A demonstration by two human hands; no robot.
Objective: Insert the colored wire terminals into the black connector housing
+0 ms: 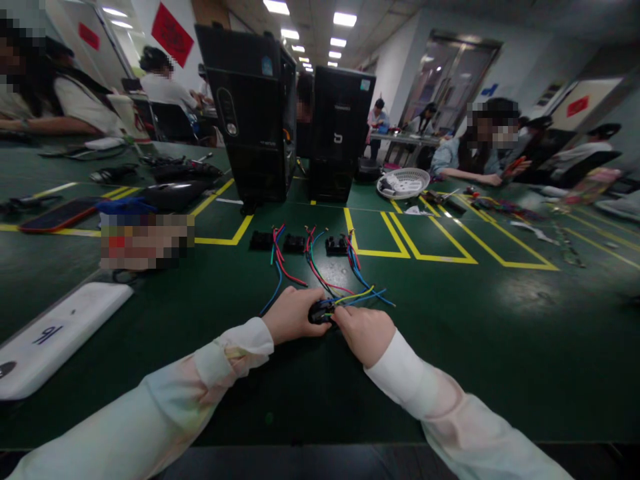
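Head: blk part [319, 312] in hands [295, 315] [369, 331]; PC txt [343, 108] illegible

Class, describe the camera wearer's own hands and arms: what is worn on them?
The left hand and right hand are ungloved. Long, loose left sleeve and right sleeve are pale, softly tinted green and pink, creased, with whitish cuffs.
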